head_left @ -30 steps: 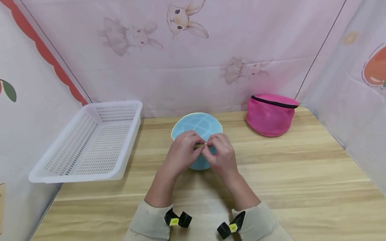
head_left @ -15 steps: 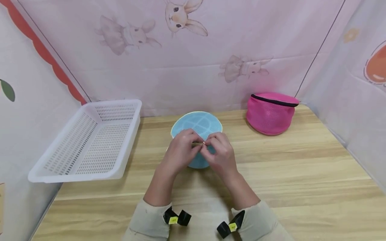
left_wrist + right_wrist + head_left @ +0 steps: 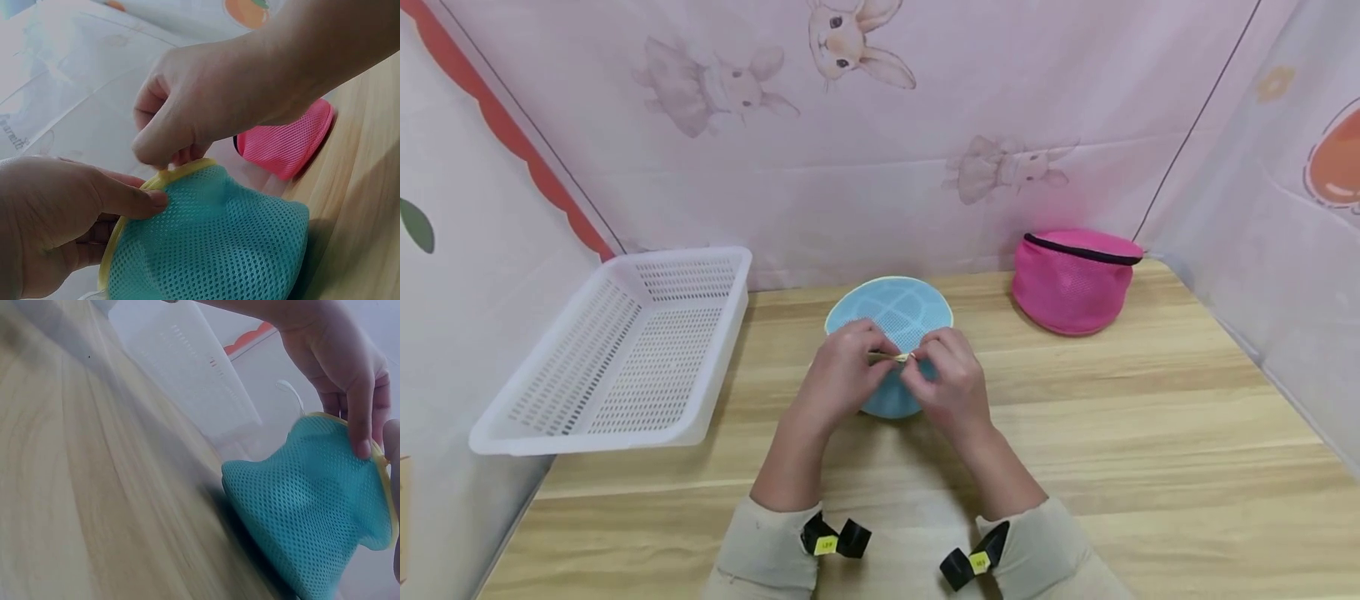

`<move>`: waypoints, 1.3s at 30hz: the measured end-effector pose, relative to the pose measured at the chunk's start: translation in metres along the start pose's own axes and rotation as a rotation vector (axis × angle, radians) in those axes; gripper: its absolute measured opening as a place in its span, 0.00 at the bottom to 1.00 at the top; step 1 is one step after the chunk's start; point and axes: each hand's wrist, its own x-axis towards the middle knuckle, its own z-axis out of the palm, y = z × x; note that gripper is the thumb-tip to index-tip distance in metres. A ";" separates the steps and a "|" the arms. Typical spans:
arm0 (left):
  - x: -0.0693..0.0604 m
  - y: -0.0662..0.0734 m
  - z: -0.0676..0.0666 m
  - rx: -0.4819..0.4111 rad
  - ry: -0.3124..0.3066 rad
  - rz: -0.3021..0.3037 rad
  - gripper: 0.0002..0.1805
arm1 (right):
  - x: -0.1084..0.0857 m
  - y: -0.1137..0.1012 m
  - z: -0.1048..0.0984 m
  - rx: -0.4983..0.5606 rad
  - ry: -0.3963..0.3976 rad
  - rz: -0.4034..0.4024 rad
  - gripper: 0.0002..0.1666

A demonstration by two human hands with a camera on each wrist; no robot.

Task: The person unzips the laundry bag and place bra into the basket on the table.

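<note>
A blue mesh bag (image 3: pixel 891 304) with a yellow trimmed edge (image 3: pixel 112 250) stands on the table under both hands. My left hand (image 3: pixel 838 371) pinches that edge, thumb on the near mesh, as the left wrist view shows. Right beside it my right hand (image 3: pixel 953 379) pinches the same edge between thumb and curled fingers; whether a zipper pull is in this grip is hidden. The mesh (image 3: pixel 300 500) bulges below the edge in the right wrist view, and a thin white loop (image 3: pixel 290 394) sticks out past its far end.
At the left stands a white perforated plastic basket (image 3: pixel 647 367). A pink mesh bag (image 3: pixel 1071 287) with a black zipper band sits at the back right, near the printed curtain (image 3: pixel 880 208). The wooden table (image 3: pixel 1150 433) runs along in front.
My left hand has shifted slightly left along the bag's edge, and more of the yellow trim shows between the hands. The right hand stays almost in place, still pinching.
</note>
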 end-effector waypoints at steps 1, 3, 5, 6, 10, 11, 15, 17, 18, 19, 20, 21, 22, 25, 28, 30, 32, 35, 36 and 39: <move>0.000 -0.001 -0.001 -0.002 -0.005 -0.009 0.06 | 0.000 0.000 0.000 -0.002 0.001 0.000 0.03; 0.000 -0.003 -0.003 -0.007 -0.011 -0.026 0.06 | 0.001 0.001 -0.001 -0.002 0.004 -0.003 0.03; 0.000 -0.005 -0.006 -0.013 -0.006 -0.037 0.06 | 0.002 0.001 -0.001 0.002 0.005 -0.007 0.03; 0.000 -0.007 -0.007 -0.020 0.000 -0.044 0.06 | 0.002 0.001 0.000 0.006 0.005 -0.009 0.04; 0.000 -0.011 -0.011 -0.050 0.022 -0.071 0.07 | 0.003 0.001 0.000 0.018 0.004 -0.015 0.04; -0.001 -0.012 -0.011 -0.058 0.022 -0.078 0.07 | 0.003 0.001 0.000 0.019 0.003 -0.014 0.04; -0.001 -0.012 -0.011 -0.049 0.000 -0.093 0.07 | 0.000 0.000 0.000 0.015 -0.002 -0.002 0.03; -0.001 -0.010 -0.009 -0.020 -0.006 -0.076 0.07 | 0.000 0.000 0.000 0.016 0.001 0.005 0.02; -0.001 -0.008 -0.008 -0.006 -0.001 -0.060 0.07 | 0.000 0.000 0.000 0.016 0.002 0.007 0.02; 0.000 -0.007 -0.007 0.007 0.006 -0.038 0.08 | 0.000 0.000 0.000 0.017 0.004 0.010 0.02; 0.000 -0.006 -0.006 0.020 0.016 -0.015 0.09 | 0.000 0.001 0.001 0.020 0.007 0.011 0.02; 0.000 -0.005 -0.004 0.032 0.026 0.008 0.09 | 0.001 0.001 0.001 0.023 0.010 0.012 0.02; 0.001 -0.004 -0.002 0.044 0.035 0.028 0.09 | 0.001 0.001 0.001 0.026 0.013 0.012 0.02; 0.001 0.000 0.003 0.083 0.061 0.073 0.08 | 0.000 0.001 0.002 0.034 0.011 0.018 0.02; 0.000 0.003 0.006 0.129 0.079 0.085 0.05 | -0.001 0.001 0.003 0.033 0.001 0.026 0.02; 0.000 0.004 0.007 0.152 0.095 0.093 0.04 | 0.000 0.002 0.003 0.026 -0.011 0.025 0.02; 0.000 0.004 0.006 0.167 0.104 0.096 0.03 | 0.001 0.002 0.003 0.018 -0.022 0.021 0.03; 0.000 0.004 0.006 0.173 0.113 0.105 0.03 | 0.001 0.003 0.003 0.011 -0.042 0.010 0.05; -0.001 0.003 0.006 0.176 0.112 0.105 0.03 | 0.001 0.003 0.003 0.013 -0.046 0.015 0.05; -0.002 0.002 0.006 0.177 0.103 0.102 0.03 | -0.001 0.003 0.003 0.012 -0.065 0.030 0.05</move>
